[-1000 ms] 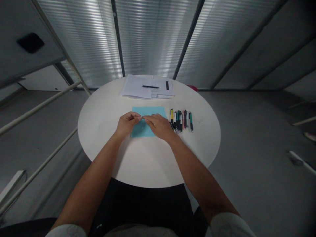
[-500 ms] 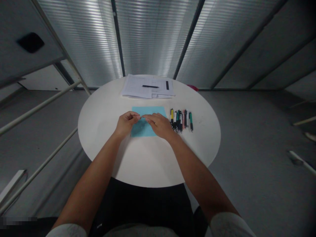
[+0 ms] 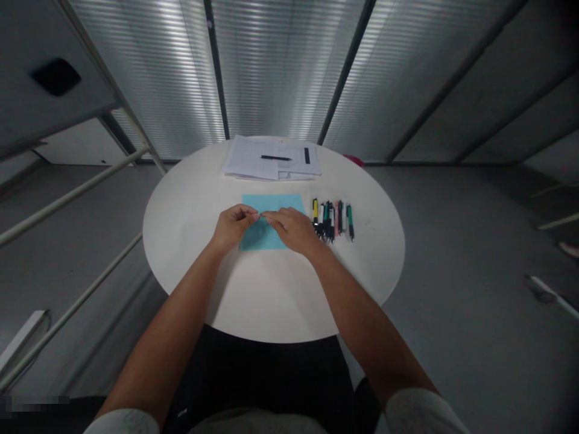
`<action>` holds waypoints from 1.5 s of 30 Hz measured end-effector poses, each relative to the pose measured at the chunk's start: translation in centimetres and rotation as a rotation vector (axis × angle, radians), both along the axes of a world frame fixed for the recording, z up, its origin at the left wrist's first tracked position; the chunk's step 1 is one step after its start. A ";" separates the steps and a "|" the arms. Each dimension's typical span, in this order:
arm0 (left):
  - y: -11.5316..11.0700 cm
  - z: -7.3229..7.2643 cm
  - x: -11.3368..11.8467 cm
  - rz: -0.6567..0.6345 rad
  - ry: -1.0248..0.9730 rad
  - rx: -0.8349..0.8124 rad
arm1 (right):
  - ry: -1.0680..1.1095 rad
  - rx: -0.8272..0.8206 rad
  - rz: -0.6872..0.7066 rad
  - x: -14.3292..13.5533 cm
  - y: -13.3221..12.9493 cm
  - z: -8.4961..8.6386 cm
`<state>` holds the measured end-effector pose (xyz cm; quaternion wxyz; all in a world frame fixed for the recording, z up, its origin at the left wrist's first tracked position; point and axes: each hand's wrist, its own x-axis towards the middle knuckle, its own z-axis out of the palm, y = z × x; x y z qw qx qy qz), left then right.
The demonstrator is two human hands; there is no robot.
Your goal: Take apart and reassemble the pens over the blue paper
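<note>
My left hand (image 3: 234,227) is closed in a pinch above the left part of a blue sheet (image 3: 265,235), with thumb and index finger on something too small to make out. My right hand (image 3: 292,228) meets it from the right, its fingers pressed together and their tips at the same tiny item. The fingertips of both hands nearly touch over the sheet. Several pens (image 3: 326,220) lie side by side just right of my right hand, among them a yellow one (image 3: 315,209) and a green one (image 3: 350,222).
The round white table (image 3: 271,301) carries a stack of papers (image 3: 251,158) at its far side, with a black pen (image 3: 275,158) on top. Metal rails (image 3: 72,196) stand at the left. A ribbed translucent partition (image 3: 271,72) rises behind the table.
</note>
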<state>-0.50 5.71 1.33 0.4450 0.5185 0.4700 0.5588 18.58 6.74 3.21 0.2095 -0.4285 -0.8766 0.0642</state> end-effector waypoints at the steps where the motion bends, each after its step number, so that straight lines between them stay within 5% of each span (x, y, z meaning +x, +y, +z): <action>1: 0.0 0.0 0.0 0.001 0.003 0.003 | -0.001 -0.004 0.000 0.0 0.0 0.0; 21: -0.1 -0.2 0.2 -0.020 0.100 0.033 | -0.027 -0.041 0.008 -0.2 0.1 -0.5; 32: -0.2 -0.5 0.1 -0.053 0.292 0.082 | 0.348 -0.226 0.081 -0.6 0.5 -1.5; 39: 0.2 -1.1 -2.9 0.265 0.870 0.024 | 0.387 -0.109 0.056 0.0 1.0 -1.2; 45: 1.2 -2.4 -4.9 0.315 0.768 -0.038 | 0.261 -0.104 0.052 0.5 1.2 -1.5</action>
